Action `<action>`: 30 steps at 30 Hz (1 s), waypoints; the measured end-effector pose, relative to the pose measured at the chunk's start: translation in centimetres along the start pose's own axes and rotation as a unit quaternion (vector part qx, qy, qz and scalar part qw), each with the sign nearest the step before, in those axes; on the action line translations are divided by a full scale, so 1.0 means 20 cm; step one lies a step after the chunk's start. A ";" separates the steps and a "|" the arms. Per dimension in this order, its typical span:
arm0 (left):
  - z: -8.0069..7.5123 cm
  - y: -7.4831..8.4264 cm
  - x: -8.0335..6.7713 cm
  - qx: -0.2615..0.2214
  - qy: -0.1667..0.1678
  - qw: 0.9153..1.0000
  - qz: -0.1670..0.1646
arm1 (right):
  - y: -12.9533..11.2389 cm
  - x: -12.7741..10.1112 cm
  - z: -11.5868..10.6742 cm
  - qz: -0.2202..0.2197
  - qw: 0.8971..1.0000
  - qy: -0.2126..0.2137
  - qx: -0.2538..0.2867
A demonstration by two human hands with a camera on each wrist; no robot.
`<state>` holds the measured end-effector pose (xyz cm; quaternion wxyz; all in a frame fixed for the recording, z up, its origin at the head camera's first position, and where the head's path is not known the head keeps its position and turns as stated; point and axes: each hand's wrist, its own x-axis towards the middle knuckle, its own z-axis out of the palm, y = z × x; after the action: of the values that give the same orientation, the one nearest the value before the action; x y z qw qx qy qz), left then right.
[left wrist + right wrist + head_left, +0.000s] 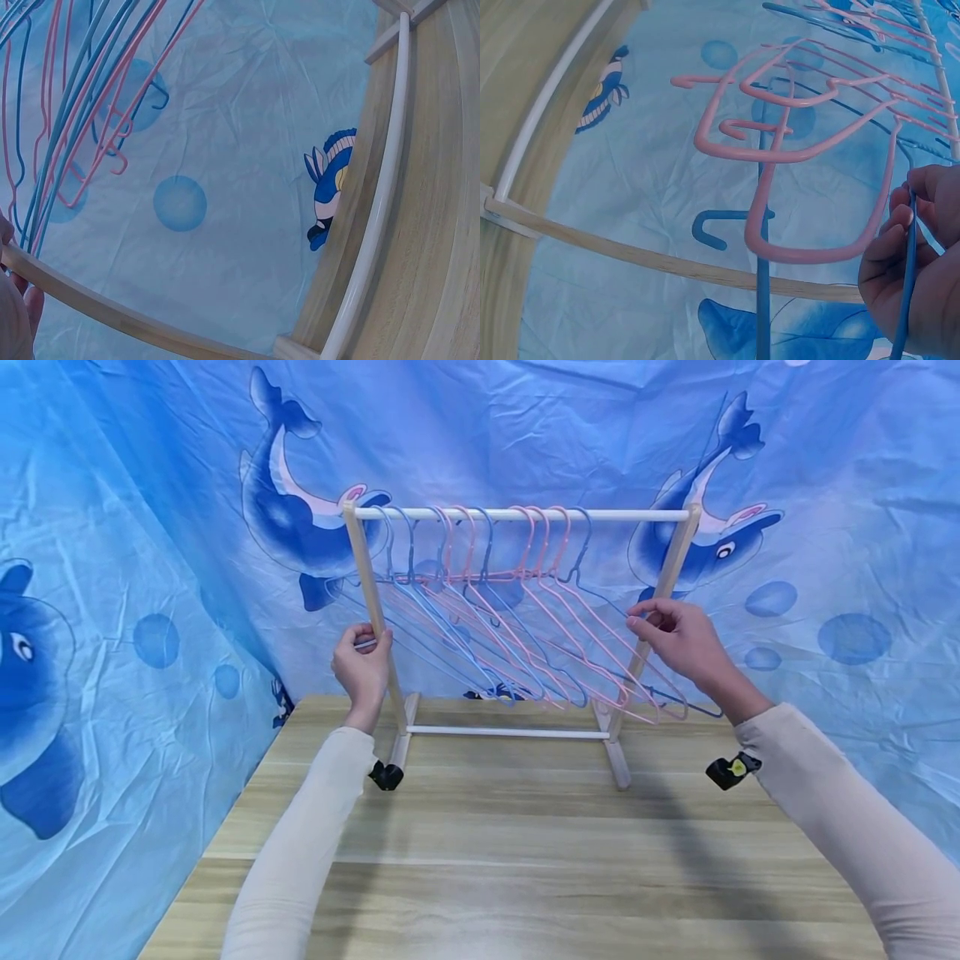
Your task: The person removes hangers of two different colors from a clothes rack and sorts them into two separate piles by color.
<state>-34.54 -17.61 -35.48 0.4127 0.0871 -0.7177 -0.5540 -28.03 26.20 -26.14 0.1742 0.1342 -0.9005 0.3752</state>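
Note:
Several pink hangers (600,637) and blue hangers (408,545) hang by their hooks from the white top bar (637,516) of a small wooden rack. At the rack's left post (364,564), my left hand (362,664) has curled fingers around the end of a blue hanger (366,644); the post partly covers the fingertips. My right hand (686,639) pinches the sloping arm of the rightmost blue hanger (910,270) between thumb and fingers, in front of the right post (675,556). Pink hangers (810,259) hang just beside that hand in the right wrist view.
The rack stands on a wood-grain table (480,860), with a white lower rail (510,732) joining its feet. A blue cloth (562,427) printed with dolphins hangs behind and to the left. Small black cameras (386,775) sit on both wrists.

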 end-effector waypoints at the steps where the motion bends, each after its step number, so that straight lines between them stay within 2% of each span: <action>1: 0.00 0.00 0.00 0.002 -0.001 1.000 0.000 | 0.00 0.00 0.00 -0.004 1.000 0.004 -0.005; 7: 0.00 -0.01 0.00 0.000 -0.004 1.000 0.004 | -0.02 0.00 -0.04 -0.023 0.999 0.027 -0.027; 19: 0.00 0.00 0.00 0.009 -0.002 1.000 0.003 | -0.04 -0.02 -0.17 -0.014 0.997 0.054 -0.056; 25: 0.00 0.00 0.00 0.006 -0.003 1.000 0.009 | -0.05 -0.06 -0.25 -0.032 0.992 0.068 -0.099; 30: -0.01 -0.01 0.00 0.008 -0.007 1.000 0.011 | -0.03 -0.09 -0.30 -0.060 0.986 0.099 -0.124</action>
<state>-34.52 -17.80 -35.52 0.4131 0.0791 -0.7259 -0.5442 -24.88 30.34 -22.60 0.2995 0.1274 -0.9087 0.2613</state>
